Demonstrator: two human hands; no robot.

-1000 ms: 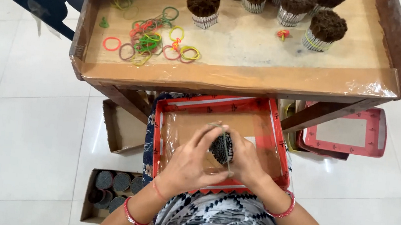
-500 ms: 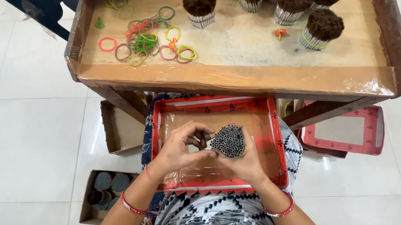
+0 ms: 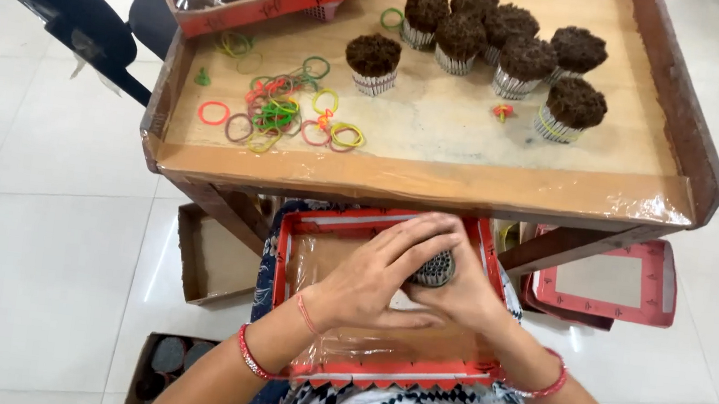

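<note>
We see both hands cupped around a small round bundle of sticks [image 3: 435, 267], held just above the red tray [image 3: 303, 223] on the lap. Our left hand [image 3: 374, 276] lies over the bundle with fingers curled across its top, and our right hand [image 3: 462, 290] wraps it from the other side, so both are closed on it. Beyond, the table [image 3: 434, 179] carries dark-topped bundles [image 3: 374, 61] and loose coloured rubber bands [image 3: 284, 112].

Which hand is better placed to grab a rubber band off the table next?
Left, probably. The left hand only lies over the stick bundle, which the right hand cups from beneath, and the rubber bands lie toward the table's left side.
</note>
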